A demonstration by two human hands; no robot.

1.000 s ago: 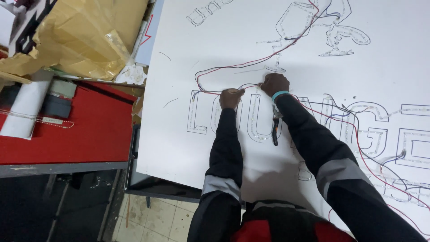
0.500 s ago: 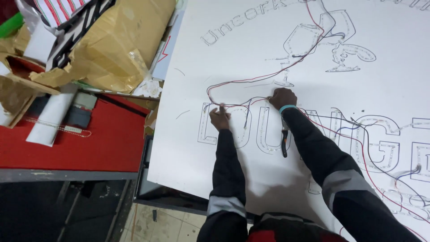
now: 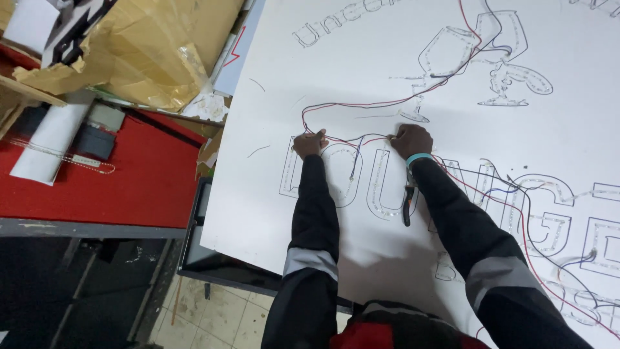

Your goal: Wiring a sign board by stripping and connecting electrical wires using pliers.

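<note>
A large white sign board (image 3: 361,58) lies in front of me, with outlined letters and two glass shapes lined with light strips. Thin red and black wires (image 3: 352,106) run over it. My left hand (image 3: 310,143) is closed on the wire at the top corner of the first big letter. My right hand (image 3: 411,139) pinches the same wire further right, just below the foot of the left glass outline (image 3: 445,52). The wire sags between my hands. A pair of black-handled pliers (image 3: 407,205) lies on the board under my right forearm.
To the left stands a red-topped table (image 3: 142,187) carrying crumpled brown paper (image 3: 161,45), a white roll (image 3: 55,139) and a small dark box (image 3: 97,139). A dark frame (image 3: 213,265) sits under the board's near edge, over a tiled floor (image 3: 213,310).
My view has shifted so the board sits further right and lower. Both hands stay on the wire, now spread a little wider apart.
</note>
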